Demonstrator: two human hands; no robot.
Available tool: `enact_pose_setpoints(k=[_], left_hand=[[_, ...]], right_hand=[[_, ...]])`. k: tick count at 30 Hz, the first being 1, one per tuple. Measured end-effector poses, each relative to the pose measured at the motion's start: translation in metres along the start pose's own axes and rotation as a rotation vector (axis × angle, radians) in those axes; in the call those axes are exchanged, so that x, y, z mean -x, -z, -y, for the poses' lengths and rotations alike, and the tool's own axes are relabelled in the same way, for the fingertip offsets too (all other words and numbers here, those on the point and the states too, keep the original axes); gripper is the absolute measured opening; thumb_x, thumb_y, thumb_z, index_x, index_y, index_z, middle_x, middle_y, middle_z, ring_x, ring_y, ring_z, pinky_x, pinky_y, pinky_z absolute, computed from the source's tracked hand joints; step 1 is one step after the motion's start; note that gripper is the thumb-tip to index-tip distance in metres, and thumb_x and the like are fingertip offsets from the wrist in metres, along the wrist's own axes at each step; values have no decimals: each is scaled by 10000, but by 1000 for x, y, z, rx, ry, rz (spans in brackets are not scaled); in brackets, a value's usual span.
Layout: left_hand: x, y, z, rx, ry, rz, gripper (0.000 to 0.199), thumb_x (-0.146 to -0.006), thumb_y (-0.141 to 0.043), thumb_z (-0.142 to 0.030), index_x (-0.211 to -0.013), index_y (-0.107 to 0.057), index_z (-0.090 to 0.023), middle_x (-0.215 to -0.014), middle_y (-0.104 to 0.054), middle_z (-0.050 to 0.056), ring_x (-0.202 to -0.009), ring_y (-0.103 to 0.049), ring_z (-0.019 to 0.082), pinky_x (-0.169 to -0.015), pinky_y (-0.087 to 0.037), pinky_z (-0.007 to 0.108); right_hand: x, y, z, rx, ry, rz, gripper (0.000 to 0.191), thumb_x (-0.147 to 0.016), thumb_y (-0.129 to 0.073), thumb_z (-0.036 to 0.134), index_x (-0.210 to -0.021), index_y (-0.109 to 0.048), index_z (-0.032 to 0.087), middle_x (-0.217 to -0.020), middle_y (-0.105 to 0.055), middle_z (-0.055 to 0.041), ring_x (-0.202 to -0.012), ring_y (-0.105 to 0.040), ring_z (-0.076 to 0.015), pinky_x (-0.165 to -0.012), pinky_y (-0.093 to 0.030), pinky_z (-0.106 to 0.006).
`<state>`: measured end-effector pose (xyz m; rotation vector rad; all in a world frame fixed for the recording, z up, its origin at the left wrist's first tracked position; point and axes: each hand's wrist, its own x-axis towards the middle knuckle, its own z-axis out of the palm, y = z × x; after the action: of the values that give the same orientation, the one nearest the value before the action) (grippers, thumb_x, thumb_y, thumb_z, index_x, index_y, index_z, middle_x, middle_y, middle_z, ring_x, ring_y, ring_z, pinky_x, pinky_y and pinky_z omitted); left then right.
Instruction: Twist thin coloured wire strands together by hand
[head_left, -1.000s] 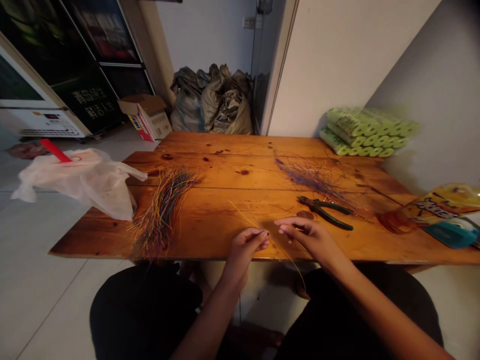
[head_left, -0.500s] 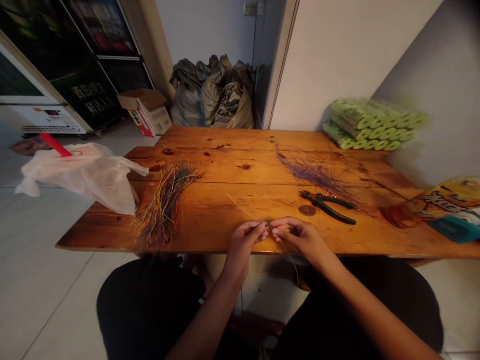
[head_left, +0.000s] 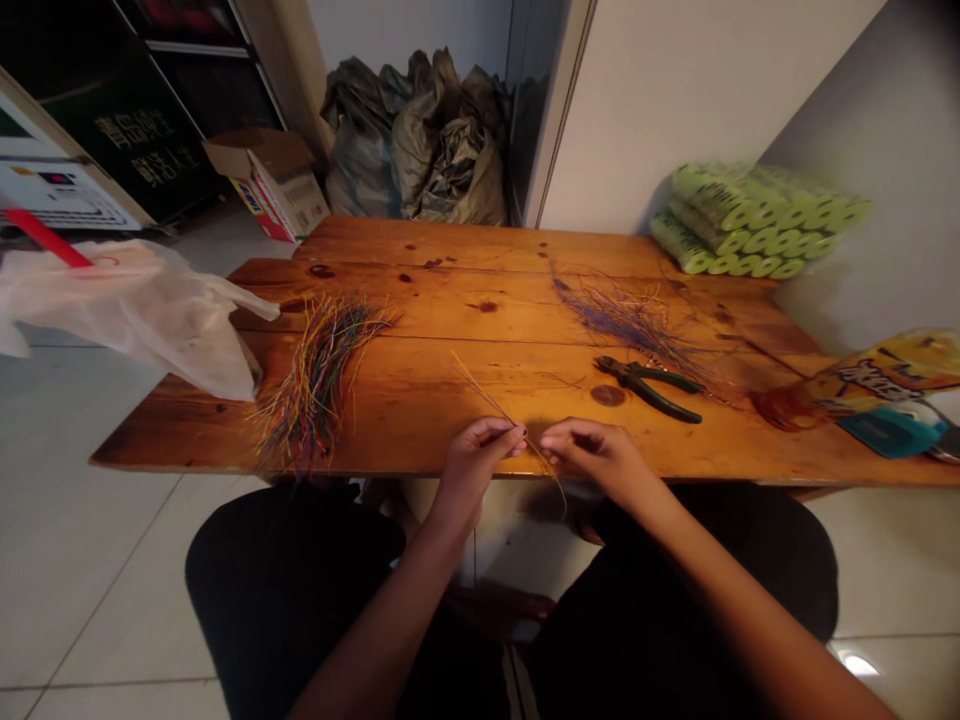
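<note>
My left hand is closed in a pinch on a thin yellow wire over the table's near edge. One end of the wire points up and left; the other hangs below the edge. Just to the right, my right hand has its thumb and fingers pinched together beside the wire. Whether a strand is between its fingertips is too small to make out. A bundle of multicoloured wires lies on the left. Black-handled pliers rest on the right, with a pile of mostly blue wires behind them.
The wooden table has a white plastic bag at its left end. An orange-labelled bottle, a teal object and green-wrapped rolls are on the right. Filled sacks and a carton stand beyond.
The view has tipped down and shifted slightly. The wire's lower end now hangs nearer my left hand, apart from my right palm. Both hands stay close together, pinched.
</note>
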<state>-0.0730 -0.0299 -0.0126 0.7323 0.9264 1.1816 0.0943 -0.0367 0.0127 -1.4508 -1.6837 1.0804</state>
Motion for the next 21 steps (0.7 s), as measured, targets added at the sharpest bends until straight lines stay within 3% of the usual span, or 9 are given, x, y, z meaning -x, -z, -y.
enact_pose_setpoints(k=[5,8,12,17,21], left_hand=[[0,6,-7,44,-53,-31,129,-631,-716,-258,-650,-636,-159,-671,-616,-11,-614,-544,72,-628,-440,198],[-1,9,-9,62,-47,-45,125,-631,-716,-258,-656,-639,-163,-691,-623,-13,-602,-535,62,-617,-436,191],[-1,8,-11,90,-27,-67,150,-605,-732,-258,-656,-636,-155,-696,-619,-10,-606,-538,63,-616,-436,191],[-2,5,-10,79,0,-52,181,-583,-744,-264,-652,-629,-143,-653,-601,-9,-587,-530,68,-609,-432,199],[-3,6,-6,62,-2,-34,188,-592,-740,-277,-660,-621,-148,-654,-612,-7,-587,-536,72,-610,-428,204]], right_hand=[[-22,36,-35,273,79,-381,264,-796,-557,389,-918,-669,184,-953,-689,-83,-844,-624,-218,-779,-465,-351],[-37,61,-55,551,112,-444,266,-826,-512,344,-949,-662,162,-965,-681,-104,-848,-612,-230,-792,-451,-371],[-63,83,-58,920,191,-398,284,-863,-447,315,-964,-664,164,-979,-676,-106,-944,-565,-253,-860,-388,-391],[-100,85,-44,1220,83,-168,325,-891,-374,267,-1047,-647,179,-1056,-661,-102,-998,-542,-247,-862,-364,-365],[-116,80,-39,1284,-8,-157,294,-865,-429,277,-975,-664,138,-1028,-665,-157,-1002,-556,-278,-823,-394,-361]])
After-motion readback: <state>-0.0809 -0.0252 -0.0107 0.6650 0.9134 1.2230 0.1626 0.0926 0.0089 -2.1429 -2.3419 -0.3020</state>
